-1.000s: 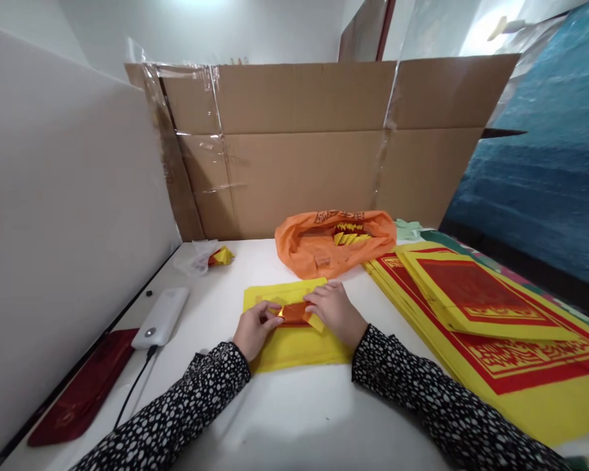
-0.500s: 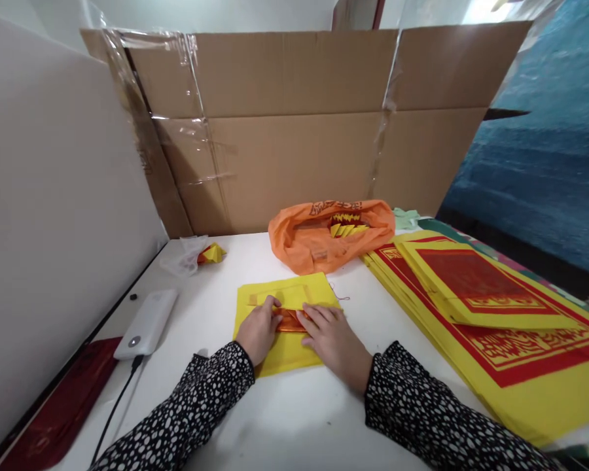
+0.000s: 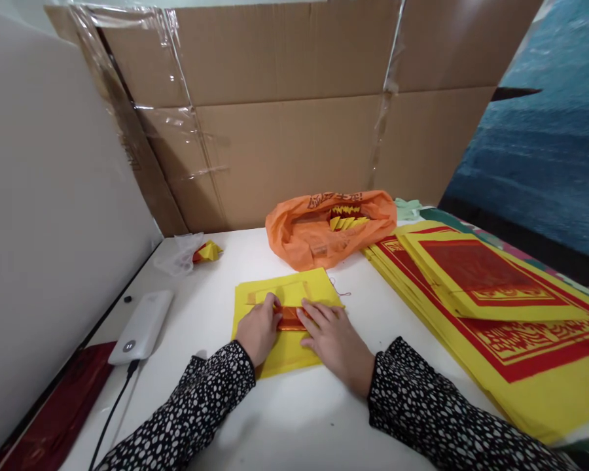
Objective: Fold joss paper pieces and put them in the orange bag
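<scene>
Brown cardboard (image 3: 285, 150) stands behind the white worktop (image 3: 294, 418). On yellow paper (image 3: 287, 356), a shiny orange strip (image 3: 289, 318) lies between both sets of fingers: left fingers (image 3: 269, 304) bent together at its left end, grip unclear; right fingers (image 3: 320, 313) extended over its right end, unclosed.

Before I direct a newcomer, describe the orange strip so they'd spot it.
In front of the cardboard and the orange bag, yellow paper lies on the white table. The strip lies on it, left hand and right hand at its ends. Its glossy orange sets it apart from the yellow.
</scene>
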Available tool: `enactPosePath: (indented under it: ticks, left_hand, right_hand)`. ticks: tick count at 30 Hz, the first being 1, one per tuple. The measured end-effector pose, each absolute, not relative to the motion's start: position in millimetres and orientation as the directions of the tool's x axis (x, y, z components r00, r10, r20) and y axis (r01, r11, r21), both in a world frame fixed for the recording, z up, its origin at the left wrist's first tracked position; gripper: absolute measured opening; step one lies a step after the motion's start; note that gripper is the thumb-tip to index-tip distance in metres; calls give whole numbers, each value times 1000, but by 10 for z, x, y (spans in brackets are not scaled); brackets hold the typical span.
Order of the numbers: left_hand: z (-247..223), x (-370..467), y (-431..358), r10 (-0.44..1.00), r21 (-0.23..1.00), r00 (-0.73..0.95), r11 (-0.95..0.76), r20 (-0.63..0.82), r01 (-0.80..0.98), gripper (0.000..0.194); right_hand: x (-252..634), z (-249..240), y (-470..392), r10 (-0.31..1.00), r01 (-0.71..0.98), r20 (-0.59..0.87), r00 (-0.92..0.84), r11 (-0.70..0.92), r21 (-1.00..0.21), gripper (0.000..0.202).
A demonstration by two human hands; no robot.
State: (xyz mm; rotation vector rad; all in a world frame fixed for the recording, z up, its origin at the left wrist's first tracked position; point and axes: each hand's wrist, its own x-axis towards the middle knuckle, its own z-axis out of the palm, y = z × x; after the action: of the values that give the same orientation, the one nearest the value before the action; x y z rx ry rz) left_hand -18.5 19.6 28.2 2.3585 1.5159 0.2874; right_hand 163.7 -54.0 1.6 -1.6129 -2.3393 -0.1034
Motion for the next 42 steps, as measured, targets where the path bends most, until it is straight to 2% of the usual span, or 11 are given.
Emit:
enactPosePath:
  ticks: [7, 15, 22, 23, 26, 29, 32, 35, 37, 39, 42]
  left_hand:
    - [270, -205, 189, 882, 368, 470, -445, 24, 816, 13]
    - [248, -498, 289, 837, 559, 544, -477, 54, 679, 36]
    - [493, -485, 569, 787, 380, 615, -581, 37, 720, 47]
    - [529, -404, 633, 780, 402, 626, -578, 15, 710, 41]
    - [576, -103, 804, 690, 606, 703, -489, -173, 628, 17]
    - [563, 115, 894, 642, 671, 737, -453, -212, 588, 23]
    - [551, 133, 876, 649, 735, 740, -413, -176, 537, 20]
    - [566, 30, 753, 760, 854, 645, -285, -75, 435, 28]
    - [605, -33, 641, 841, 946, 539, -132, -50, 295, 36]
    - [677, -69, 547, 887, 982, 460, -57, -32, 180, 37]
    - [801, -115, 500, 887, 930, 426, -295, 181, 218, 24]
  right_hand:
    - [1603, -1, -626, 925, 917, 180, -336, 365, -163, 69]
    - [1545, -46, -720, 932, 890, 128, -340, 362, -276, 100]
    - [1548, -3, -716, 933, 864, 56, -355, 351, -362, 100]
    - [1547, 3, -713, 931, 860, 49, -361, 352, -369, 99]
    - [1547, 24, -706, 929, 855, 30, -370, 353, -381, 95]
    - [1580, 69, -701, 922, 853, -7, -386, 354, -384, 96]
    - [1670, 153, -661, 928, 817, 111, -355, 366, -447, 91]
    - [1778, 285, -527, 914, 686, 400, -61, 330, -648, 87]
    - [1824, 402, -389, 885, 518, 452, 108, 338, -786, 87]
    - [1841, 530, -257, 895, 354, 432, 112, 370, -859, 82]
    - [1821, 665, -167, 883, 290, 469, 8, 447, -846, 62]
